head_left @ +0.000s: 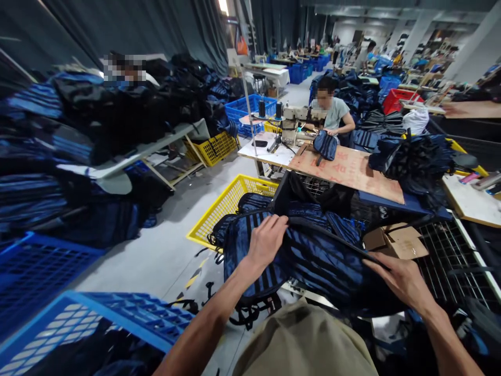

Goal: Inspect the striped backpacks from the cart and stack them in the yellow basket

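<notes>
A dark blue backpack [324,258] with black stripes stretches across in front of my body. My left hand [268,237] is closed on its upper edge near the middle, fingers curled over the black trim. Farther right, my right hand [399,277] pinches the same dark edge, thumb on top. To the left, a striped panel [248,250] hangs down; whether it belongs to the same bag I cannot tell. Black straps [250,316] dangle below. Behind my hands, more striped bags [254,201] lie in a yellow basket [219,203].
A co-worker [334,107] sits at a sewing machine [295,122] ahead, holding a small blue bag [324,145]. Blue crates [74,303] stand at lower left. A cardboard box [395,241] sits at right on a wire rack [450,256]. Bags are heaped on the left table [156,146].
</notes>
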